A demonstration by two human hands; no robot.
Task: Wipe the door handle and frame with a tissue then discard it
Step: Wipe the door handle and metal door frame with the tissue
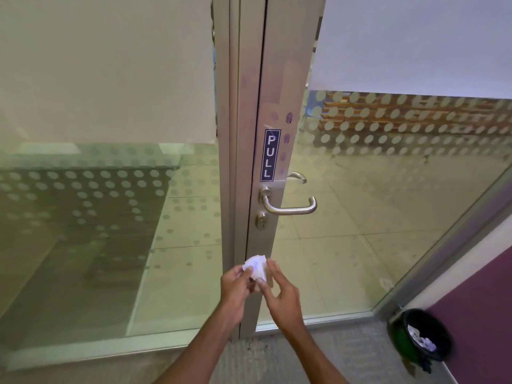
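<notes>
A crumpled white tissue (256, 268) is held between both hands, low in front of the door. My left hand (235, 284) pinches its left edge and my right hand (279, 292) grips its right and lower side. Above them a brushed steel lever door handle (291, 207) points right, mounted on the grey metal door frame (273, 92). A keyhole (261, 220) sits under the handle. A dark blue PULL sticker (270, 155) is stuck above it, with purple smudges beside it. The hands are well below the handle and apart from it.
A black waste bin (421, 336) with crumpled paper inside stands on the floor at the lower right, against a purple wall (484, 314). Glass panels with frosted dots flank the frame on both sides. Grey carpet lies underfoot.
</notes>
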